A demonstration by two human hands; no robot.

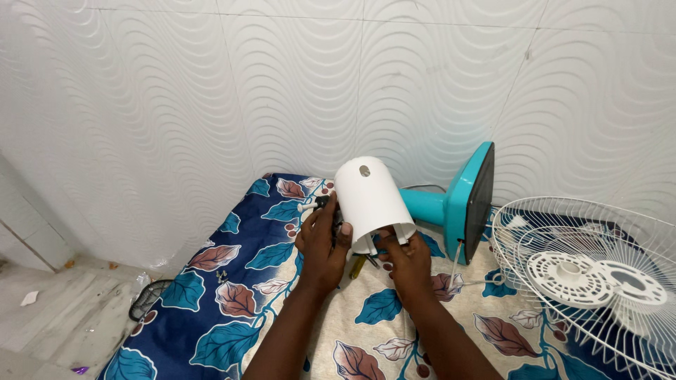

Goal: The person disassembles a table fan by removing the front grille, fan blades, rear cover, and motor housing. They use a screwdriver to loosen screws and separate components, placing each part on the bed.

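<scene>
White plastic fan cover (367, 198), rounded, small hole near the top, prongs at the bottom, held upright over the leaf-print sheet (232, 309). Left hand (322, 243) grips its side, right hand (405, 257) pinches the lower rim. Teal stand (461, 204) just behind, wire grille (598, 274) to the right, wall close, floor open left.

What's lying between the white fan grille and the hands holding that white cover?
In the head view, between the white wire grille and the right hand on the white cover, only leaf-patterned cloth shows, crossed by a thin white cord.
</scene>
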